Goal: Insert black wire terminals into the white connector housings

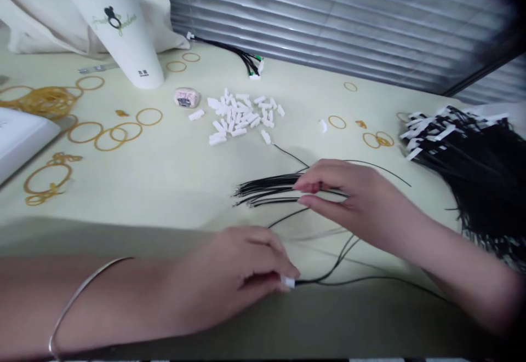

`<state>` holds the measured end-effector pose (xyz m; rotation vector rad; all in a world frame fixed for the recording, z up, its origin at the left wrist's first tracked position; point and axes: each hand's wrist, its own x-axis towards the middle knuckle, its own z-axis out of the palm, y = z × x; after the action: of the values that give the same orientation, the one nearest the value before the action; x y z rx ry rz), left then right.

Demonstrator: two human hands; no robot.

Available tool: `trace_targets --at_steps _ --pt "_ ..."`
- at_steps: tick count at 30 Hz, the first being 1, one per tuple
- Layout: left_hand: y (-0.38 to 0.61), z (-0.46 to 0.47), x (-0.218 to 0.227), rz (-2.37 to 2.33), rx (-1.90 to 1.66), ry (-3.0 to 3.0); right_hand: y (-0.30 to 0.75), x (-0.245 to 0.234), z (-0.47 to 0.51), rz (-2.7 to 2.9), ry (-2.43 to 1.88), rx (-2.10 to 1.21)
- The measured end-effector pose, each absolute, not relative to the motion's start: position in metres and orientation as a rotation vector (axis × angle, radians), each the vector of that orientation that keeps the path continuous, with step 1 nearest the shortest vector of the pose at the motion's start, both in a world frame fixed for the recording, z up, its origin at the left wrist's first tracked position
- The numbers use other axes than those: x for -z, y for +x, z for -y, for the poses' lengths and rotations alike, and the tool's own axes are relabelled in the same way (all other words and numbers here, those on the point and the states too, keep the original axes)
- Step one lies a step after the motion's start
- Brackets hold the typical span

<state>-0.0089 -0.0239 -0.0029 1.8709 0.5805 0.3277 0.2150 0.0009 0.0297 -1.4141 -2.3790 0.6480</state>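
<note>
At the far left corner a cloth bag (pixel 123 50) hides its contents. By the tabletop's (pixel 164 176) near edge the left hand (pixel 242 277) pinches a white connector (pixel 288 282) trailing black leads (pixel 316 281). Mid-table, the right hand (pixel 349 197) pinches the wire bundle (pixel 267 189); its splayed ends could tangle or slip out if that pinch slackens.

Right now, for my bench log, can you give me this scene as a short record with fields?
left hand: pinches a white connector, its black leads trailing right
right hand: pinches a bundle of black wires, loose ends pointing left
loose parts: pile of white connectors, mid-table
right edge: heap of black harnesses with white ends
left side: yellow rubber bands scattered on the table
</note>
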Motion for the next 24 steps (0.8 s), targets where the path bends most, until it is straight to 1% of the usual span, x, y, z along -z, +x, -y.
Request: trace_targets --at_steps 3,5,8,10,12,15,19,21,24 --pt "-0.010 0.027 0.004 -0.480 -0.368 1.920 0.207 -0.017 -0.004 2.592 -1.307 -0.583" --pt "-0.009 0.025 0.003 -0.562 -0.339 1.843 0.202 -0.014 -0.004 2.629 -1.254 -0.600" --pt "-0.007 0.019 0.000 -0.749 -0.246 1.471 0.200 -0.019 -0.001 2.584 -1.246 -0.676" --pt "-0.005 0.015 -0.002 -0.782 -0.231 1.215 0.202 -0.022 -0.001 2.556 -1.255 -0.696" --pt "-0.004 0.013 -0.003 -0.766 -0.245 1.108 0.203 -0.022 -0.003 2.541 -1.271 -0.660" --pt "-0.004 0.012 -0.003 -0.759 -0.236 1.103 0.203 -0.017 -0.006 2.566 -1.309 -0.613" --pt "-0.005 0.012 -0.002 -0.747 -0.236 1.055 0.200 -0.015 -0.007 2.596 -1.302 -0.705" --pt "-0.005 0.013 -0.002 -0.768 -0.220 1.072 0.201 -0.016 -0.007 2.587 -1.290 -0.662" --pt "-0.006 0.017 0.000 -0.748 -0.234 1.396 0.201 -0.015 -0.009 2.596 -1.295 -0.527"
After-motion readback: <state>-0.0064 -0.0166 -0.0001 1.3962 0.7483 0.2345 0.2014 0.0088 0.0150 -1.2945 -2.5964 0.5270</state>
